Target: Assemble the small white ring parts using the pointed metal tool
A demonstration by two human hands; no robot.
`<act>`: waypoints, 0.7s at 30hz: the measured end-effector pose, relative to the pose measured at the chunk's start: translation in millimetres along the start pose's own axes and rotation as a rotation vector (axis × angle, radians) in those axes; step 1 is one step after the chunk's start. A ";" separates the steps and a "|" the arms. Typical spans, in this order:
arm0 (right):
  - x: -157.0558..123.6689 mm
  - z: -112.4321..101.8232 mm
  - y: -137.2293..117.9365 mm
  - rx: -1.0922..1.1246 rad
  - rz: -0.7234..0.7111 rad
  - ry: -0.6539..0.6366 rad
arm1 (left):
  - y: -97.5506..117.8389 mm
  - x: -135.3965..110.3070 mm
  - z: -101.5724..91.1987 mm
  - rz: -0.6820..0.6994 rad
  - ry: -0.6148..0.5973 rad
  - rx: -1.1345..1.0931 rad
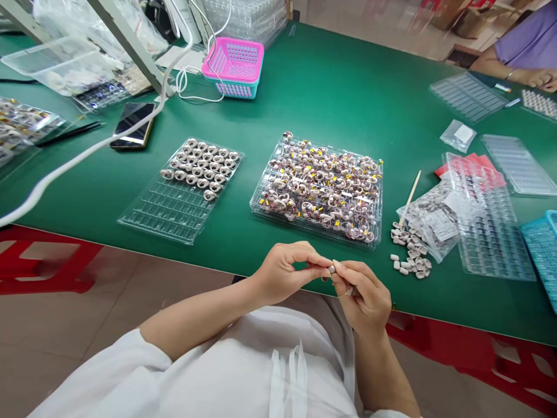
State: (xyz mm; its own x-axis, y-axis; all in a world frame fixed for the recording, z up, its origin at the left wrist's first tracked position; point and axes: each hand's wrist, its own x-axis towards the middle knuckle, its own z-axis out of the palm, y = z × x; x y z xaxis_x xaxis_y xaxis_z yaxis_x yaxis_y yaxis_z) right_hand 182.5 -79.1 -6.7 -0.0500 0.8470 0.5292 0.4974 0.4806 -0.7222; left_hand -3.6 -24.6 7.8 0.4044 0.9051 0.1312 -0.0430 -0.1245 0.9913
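My left hand (289, 270) and my right hand (363, 293) meet at the near edge of the green table (331, 93), fingers pinched together. Between the fingertips sits a small pale shell-like part (332, 268), gripped from both sides. Just beyond my hands lies a clear tray (319, 188) packed with small parts that have wires and yellow tabs. To its left, a second clear tray (183, 191) holds rows of pale shells in its far half only. Loose pale shells (409, 252) lie scattered right of my hands.
A wooden stick (410, 196), clear bags and empty clear trays (491, 232) lie at right, with a blue basket (543, 249) at the edge. A phone (133, 125), a pink basket (235, 67) and a white cable (87, 151) sit far left. Another person's arm (522, 72) rests far right.
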 end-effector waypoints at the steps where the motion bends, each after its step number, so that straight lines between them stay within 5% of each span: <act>1: -0.4 0.7 -0.2 0.001 0.000 0.004 | -0.3 0.1 -0.3 0.015 -0.004 -0.004; 10: -12.6 8.5 0.2 0.070 0.043 0.089 | 3.3 0.9 -0.9 0.008 -0.036 -0.087; 21: -3.7 3.7 -8.4 0.208 0.037 -0.087 | 3.8 12.3 -20.7 -0.440 -0.277 -0.298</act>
State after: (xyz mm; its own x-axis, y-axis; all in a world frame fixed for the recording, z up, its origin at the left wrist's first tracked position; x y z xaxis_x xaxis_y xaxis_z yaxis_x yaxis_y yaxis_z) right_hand 175.3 -85.5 -4.2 -0.1140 0.8769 0.4669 0.3113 0.4778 -0.8215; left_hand -17.6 -5.5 13.4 0.6638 0.7012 -0.2601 -0.0556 0.3931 0.9178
